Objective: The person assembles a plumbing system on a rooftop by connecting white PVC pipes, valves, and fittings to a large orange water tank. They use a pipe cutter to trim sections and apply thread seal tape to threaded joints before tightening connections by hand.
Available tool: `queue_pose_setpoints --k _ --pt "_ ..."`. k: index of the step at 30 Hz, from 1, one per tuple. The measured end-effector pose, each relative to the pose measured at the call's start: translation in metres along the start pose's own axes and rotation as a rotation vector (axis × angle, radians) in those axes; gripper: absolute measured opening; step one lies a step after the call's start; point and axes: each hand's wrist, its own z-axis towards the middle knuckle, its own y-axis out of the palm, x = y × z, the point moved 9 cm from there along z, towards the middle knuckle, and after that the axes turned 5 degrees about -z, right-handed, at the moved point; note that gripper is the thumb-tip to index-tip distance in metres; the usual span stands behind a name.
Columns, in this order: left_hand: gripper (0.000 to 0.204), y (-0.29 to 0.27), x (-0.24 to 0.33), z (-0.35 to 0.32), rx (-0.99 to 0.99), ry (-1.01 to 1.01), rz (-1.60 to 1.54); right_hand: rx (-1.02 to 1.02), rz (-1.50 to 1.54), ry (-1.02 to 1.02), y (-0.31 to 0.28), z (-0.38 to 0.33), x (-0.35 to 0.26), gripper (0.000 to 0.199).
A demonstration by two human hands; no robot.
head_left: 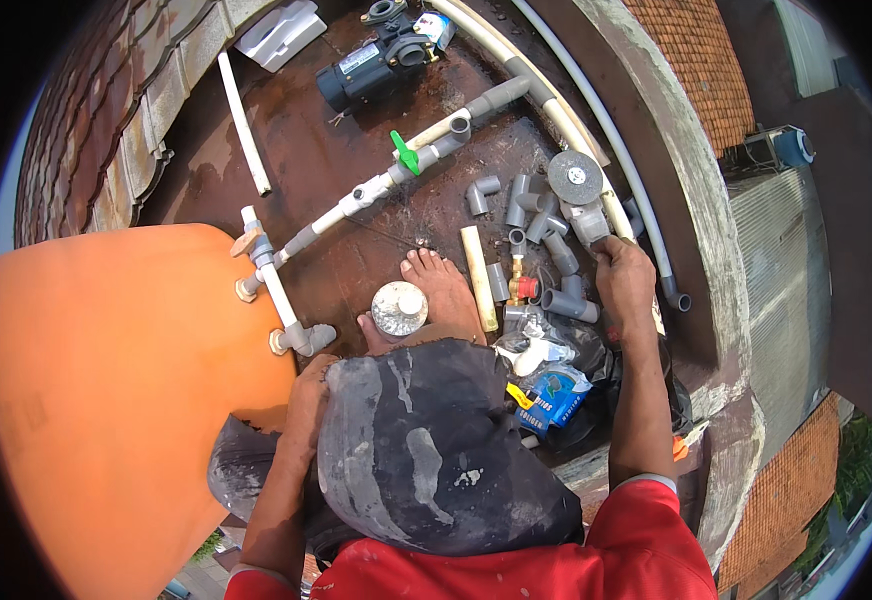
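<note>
My right hand (624, 280) grips an angle grinder (582, 200) whose round grey disc faces up, just right of a heap of grey pipe fittings (536, 225). My left hand (308, 392) rests low beside my dark-trousered knee, close to the grey elbow (308, 337) of the white pipe (274, 280) fixed to the big orange tank (116, 400); whether it holds anything is hidden. My bare foot (443, 290) stands between them, next to a round metal can lid (399, 308).
A white pipe run with a green-handled valve (406, 155) leads to a dark pump (376, 62). A loose white pipe (244, 125), a cream pipe stub (478, 290), a brass valve (521, 288) and plastic bags (546, 380) lie around. A concrete parapet (676, 180) edges the roof on the right.
</note>
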Motion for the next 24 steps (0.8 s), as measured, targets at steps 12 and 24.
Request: queue_pose_setpoints --k 12,24 --pt "0.012 0.0 -0.016 -0.004 0.026 -0.034 -0.046 -0.299 -0.186 -0.18 0.064 -0.076 -0.002 0.053" --pt "0.011 -0.009 -0.01 -0.016 0.021 -0.025 0.021 -0.286 -0.167 -0.156 0.08 -0.073 -0.043 0.015"
